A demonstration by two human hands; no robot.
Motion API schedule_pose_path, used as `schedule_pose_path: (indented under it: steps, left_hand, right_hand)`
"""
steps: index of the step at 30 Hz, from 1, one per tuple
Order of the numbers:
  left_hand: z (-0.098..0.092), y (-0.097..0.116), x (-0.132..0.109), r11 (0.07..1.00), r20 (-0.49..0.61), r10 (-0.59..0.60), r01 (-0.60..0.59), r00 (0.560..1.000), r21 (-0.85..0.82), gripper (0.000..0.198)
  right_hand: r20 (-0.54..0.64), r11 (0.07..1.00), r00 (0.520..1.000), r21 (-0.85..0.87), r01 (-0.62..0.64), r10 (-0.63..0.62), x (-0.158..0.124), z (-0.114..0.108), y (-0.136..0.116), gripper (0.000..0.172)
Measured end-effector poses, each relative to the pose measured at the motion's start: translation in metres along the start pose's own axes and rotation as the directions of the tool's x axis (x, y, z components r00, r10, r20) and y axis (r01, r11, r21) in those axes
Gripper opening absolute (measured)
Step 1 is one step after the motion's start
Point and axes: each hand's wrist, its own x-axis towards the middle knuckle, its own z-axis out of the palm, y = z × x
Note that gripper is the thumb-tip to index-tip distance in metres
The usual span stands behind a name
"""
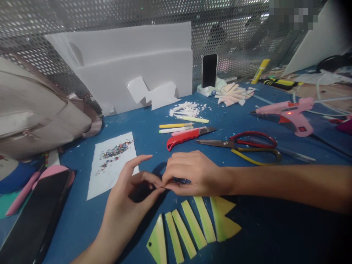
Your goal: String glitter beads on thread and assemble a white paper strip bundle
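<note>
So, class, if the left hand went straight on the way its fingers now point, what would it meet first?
Probably the right hand: its fingertips lie directly ahead of the left hand, apparently touching, though depth is unclear.

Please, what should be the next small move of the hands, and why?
Perhaps the left hand and right hand should part their fingertips slightly: these meet just beyond the spaced fish pieces, and anything between the fingertips is hidden.
</note>
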Motion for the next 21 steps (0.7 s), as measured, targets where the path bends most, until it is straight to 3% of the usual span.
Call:
schedule_pose_path:
  steps: [9,21]
  left_hand:
    - [-0.0042,-0.0090,0.0019,1.000,0.026,-0.006,0.005,1.000,0.024,0.059]
    - [-0.0023,-0.0072,0.0043,0.999,0.046,-0.030,0.031,0.998,-0.023,0.073]
  right_hand:
    - [0.079,0.990,0.994,-0.114,0.079,-0.070,-0.0001,-0.0027,-0.0008,0.017]
    - [0.131,0.994,0.991,-0.104,0.026,-0.012,0.0024,-0.0017,-0.0013,0.017]
